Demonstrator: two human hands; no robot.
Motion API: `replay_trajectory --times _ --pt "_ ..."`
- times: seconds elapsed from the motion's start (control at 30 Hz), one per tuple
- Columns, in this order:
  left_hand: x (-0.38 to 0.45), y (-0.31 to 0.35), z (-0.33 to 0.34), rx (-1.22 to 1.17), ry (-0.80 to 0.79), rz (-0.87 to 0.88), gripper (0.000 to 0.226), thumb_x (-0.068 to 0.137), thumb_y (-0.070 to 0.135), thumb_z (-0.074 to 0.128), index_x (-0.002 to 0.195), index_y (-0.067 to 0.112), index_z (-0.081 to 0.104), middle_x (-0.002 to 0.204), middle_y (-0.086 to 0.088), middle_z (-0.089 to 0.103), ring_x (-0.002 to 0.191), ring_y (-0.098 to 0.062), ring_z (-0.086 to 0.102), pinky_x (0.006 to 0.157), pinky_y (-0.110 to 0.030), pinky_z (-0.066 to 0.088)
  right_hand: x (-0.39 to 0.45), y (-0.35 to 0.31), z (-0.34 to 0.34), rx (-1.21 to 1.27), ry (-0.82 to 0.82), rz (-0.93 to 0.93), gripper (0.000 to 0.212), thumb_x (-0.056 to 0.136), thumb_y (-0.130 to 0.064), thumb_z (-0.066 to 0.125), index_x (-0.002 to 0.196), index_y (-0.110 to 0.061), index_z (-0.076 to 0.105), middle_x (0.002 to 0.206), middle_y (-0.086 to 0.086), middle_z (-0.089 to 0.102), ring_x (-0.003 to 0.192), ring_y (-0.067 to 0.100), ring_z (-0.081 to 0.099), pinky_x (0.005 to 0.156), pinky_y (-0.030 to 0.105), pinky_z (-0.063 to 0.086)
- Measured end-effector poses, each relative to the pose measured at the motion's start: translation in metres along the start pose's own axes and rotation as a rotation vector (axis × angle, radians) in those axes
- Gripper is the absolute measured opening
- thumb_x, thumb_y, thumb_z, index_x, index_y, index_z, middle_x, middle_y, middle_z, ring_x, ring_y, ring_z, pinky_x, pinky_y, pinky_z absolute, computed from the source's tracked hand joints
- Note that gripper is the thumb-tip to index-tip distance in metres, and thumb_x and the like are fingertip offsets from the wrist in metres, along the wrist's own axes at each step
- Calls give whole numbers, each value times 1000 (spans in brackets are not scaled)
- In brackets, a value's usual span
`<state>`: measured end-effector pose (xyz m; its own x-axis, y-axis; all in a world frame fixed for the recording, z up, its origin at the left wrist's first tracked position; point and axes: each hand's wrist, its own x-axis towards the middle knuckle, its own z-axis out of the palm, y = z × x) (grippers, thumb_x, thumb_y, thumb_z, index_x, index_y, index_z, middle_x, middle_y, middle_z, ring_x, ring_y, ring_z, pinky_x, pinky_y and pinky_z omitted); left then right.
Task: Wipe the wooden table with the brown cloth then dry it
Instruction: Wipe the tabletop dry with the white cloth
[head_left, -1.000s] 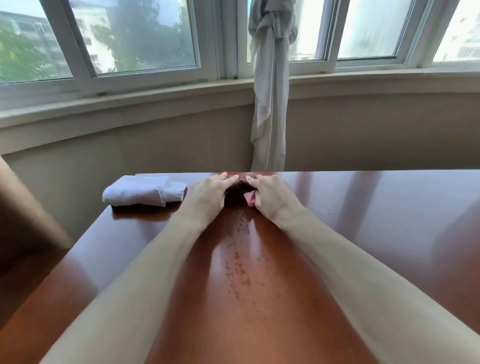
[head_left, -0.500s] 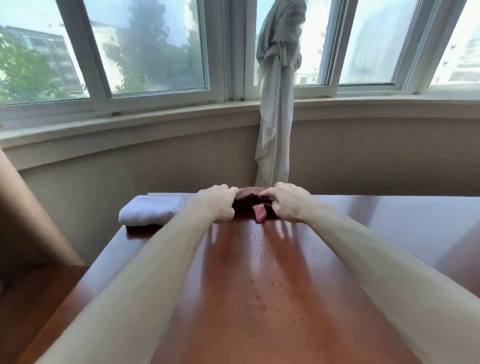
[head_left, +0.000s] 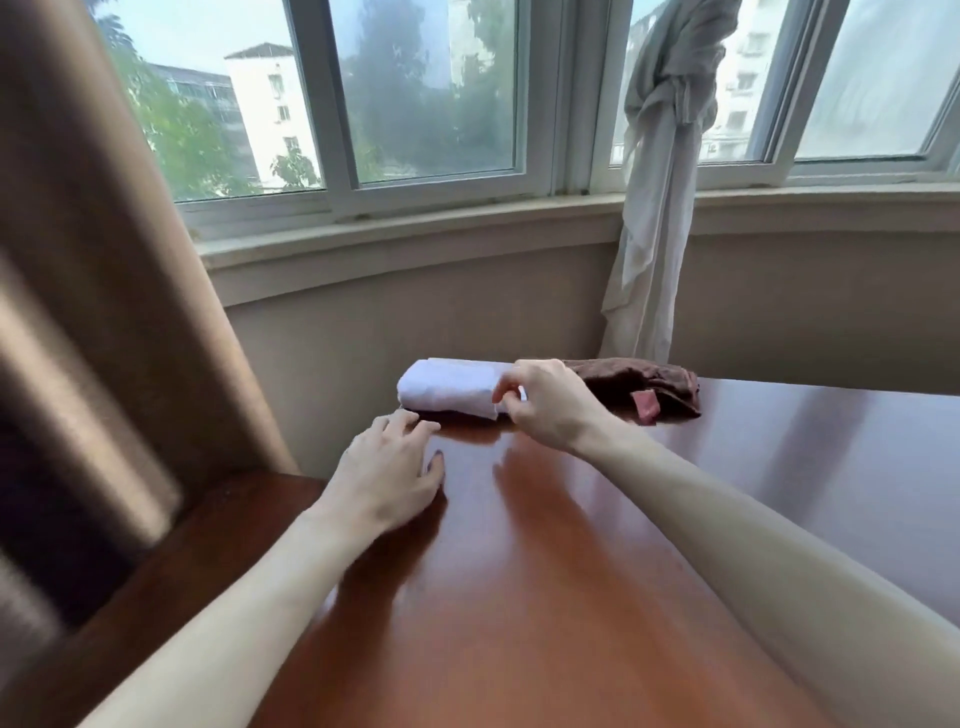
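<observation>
The brown cloth (head_left: 644, 382), bunched with a pink tag, lies at the far edge of the glossy wooden table (head_left: 545, 571). Left of it lies a folded white cloth (head_left: 447, 387). My right hand (head_left: 545, 402) is at the right end of the white cloth, its fingers curled round that end. My left hand (head_left: 389, 473) rests flat on the table with spread fingers, just in front of the white cloth and not holding anything.
A brown curtain (head_left: 88, 291) hangs at the left beside the table's corner. A knotted pale curtain (head_left: 660, 208) hangs behind the table's far edge, under the windows. The wall below the sill stands close behind the table.
Both hands have let go of the brown cloth, which stays at the far edge. My right hand moved left onto the white cloth; my left hand drew back onto the table. The view swung left.
</observation>
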<state>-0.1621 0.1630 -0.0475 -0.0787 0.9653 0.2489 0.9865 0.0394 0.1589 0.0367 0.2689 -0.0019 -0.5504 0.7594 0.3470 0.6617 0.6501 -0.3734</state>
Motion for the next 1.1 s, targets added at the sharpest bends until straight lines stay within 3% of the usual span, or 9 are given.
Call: replay_trajectory --times 0.1,0.23,0.33,0.4,0.53,0.7,0.8,0.93,1.1 --pt "3 -18 11 -89 6 28 44 96 48 48 140 42 51 153 6 42 143 -13 33 111 -37 37 42 -19 24 -70 19 -151 25 89 -18 55 104 -23 74 104 -1 66 93 26 64 77 38 52" --pt "3 -24 21 -235 -36 15 54 92 55 37 144 47 44 158 14 31 148 -4 16 115 -34 35 90 -11 61 -98 -110 -216 41 96 -35 51 136 -38 58 145 -9 51 133 14 46 103 36 44" --pt "3 -24 24 -235 -13 18 59 89 57 32 146 46 42 159 15 30 148 -1 14 114 -28 33 105 3 95 -67 -225 -270 45 101 -34 38 143 -36 53 152 -10 47 140 11 40 111 35 37" --pt "3 -24 24 -246 -25 4 59 89 57 31 147 48 39 159 16 27 147 -1 14 115 -25 31 123 14 102 -24 -216 -173 45 103 -28 38 145 -35 52 154 -12 45 141 8 37 106 21 28" --pt "4 -26 26 -269 -30 -9 60 88 57 32 148 49 38 160 16 26 148 0 11 118 -29 30 152 24 104 -56 -236 1 48 105 -30 32 152 -31 44 161 -6 36 147 11 29 113 28 22" --pt "3 -28 26 -298 -9 -6 52 94 51 42 146 46 44 157 15 32 147 -1 17 117 -27 30 112 -2 99 -82 -253 -175 44 106 -49 26 139 -35 52 145 -10 48 139 14 41 109 35 32" --pt "2 -26 23 -319 54 -20 49 97 44 47 145 36 48 151 14 41 142 -2 26 116 -25 30 90 -11 75 -144 -322 -114 46 103 -55 36 142 -37 51 147 -12 52 134 17 49 99 40 39" --pt "0 -27 24 -305 89 -117 54 96 43 47 145 19 48 149 4 43 142 -12 30 116 -28 31 84 -9 60 -508 -160 -246 41 97 -48 42 94 -15 66 99 8 68 90 36 66 71 37 47" --pt "0 -25 25 -311 52 -156 60 98 47 43 151 19 39 159 -1 31 148 -14 21 120 -31 24 92 6 84 -244 -147 -52 36 101 -36 45 126 -15 60 130 9 57 120 32 54 92 40 45"
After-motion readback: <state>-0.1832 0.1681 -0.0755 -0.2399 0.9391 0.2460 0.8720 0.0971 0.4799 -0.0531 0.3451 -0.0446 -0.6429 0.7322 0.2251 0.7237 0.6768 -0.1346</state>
